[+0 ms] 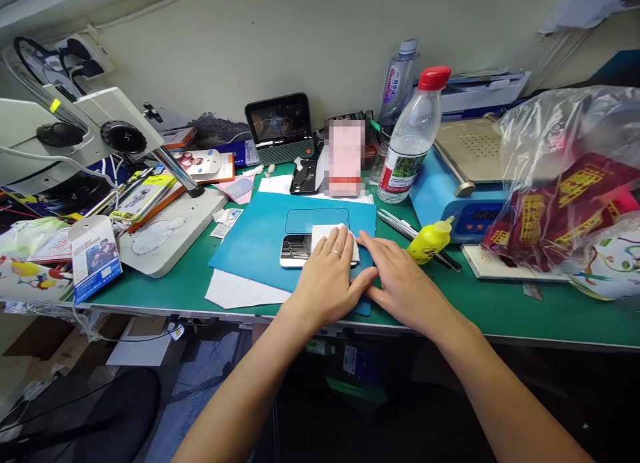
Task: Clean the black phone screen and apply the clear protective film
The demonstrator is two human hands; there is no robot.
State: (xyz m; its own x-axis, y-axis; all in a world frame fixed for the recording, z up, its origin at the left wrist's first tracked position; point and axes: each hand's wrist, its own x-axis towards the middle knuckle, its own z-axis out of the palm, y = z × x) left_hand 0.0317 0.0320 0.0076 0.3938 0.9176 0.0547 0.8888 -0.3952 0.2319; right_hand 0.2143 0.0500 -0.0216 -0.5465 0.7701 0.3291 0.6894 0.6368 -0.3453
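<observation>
A shiny dark phone-like panel with a pale edge [295, 251] lies on a blue mat [255, 240]. Over its right part is a white tissue or cloth [321, 232], pressed down under the flat fingers of my left hand [327, 273], which wears a ring. Just to the right, my right hand [403, 283] rests at the mat's right edge with its fingers apart, holding nothing visible. Behind the panel, a thin dark outline of a rounded rectangle [318, 211] shows on the mat. White paper [240, 290] sticks out from under the mat's front edge.
A microscope stand [165, 243] is at left, beside boxes [95, 256]. Behind the mat stand a small screen device [280, 126] and a red-capped bottle [410, 143]. At right are a yellow squeeze bottle [430, 241], a blue heating plate [450, 190] and a plastic bag [570, 176].
</observation>
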